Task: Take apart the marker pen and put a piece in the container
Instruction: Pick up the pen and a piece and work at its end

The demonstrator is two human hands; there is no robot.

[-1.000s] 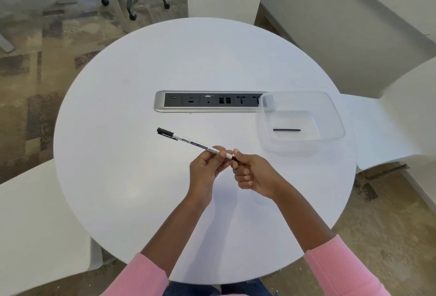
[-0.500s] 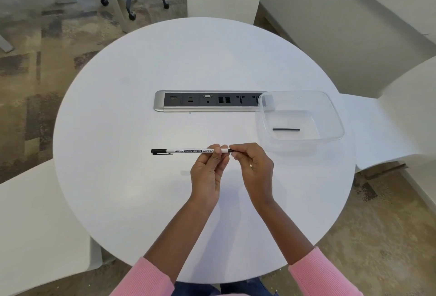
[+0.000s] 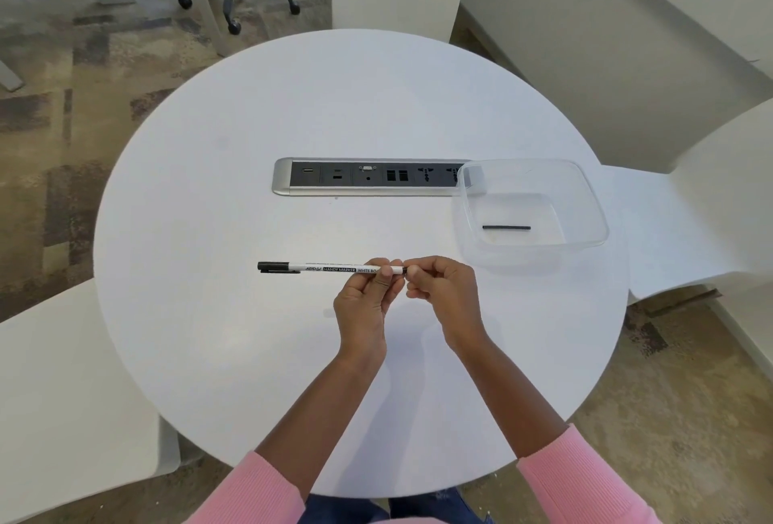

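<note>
My left hand [image 3: 368, 297] pinches the white, black-capped marker pen [image 3: 330, 268] level above the round white table [image 3: 209, 356]; my right hand [image 3: 443, 289] pinches its end. A jerky pull could fling the piece past the clear plastic container [image 3: 585, 189].

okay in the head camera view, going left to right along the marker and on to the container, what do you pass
Black cap → white marker barrel → left hand → right hand → black stick lying inside the clear container.

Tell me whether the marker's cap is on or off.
On. The black cap sits on the left end of the marker, which the left hand and right hand hold level.
</note>
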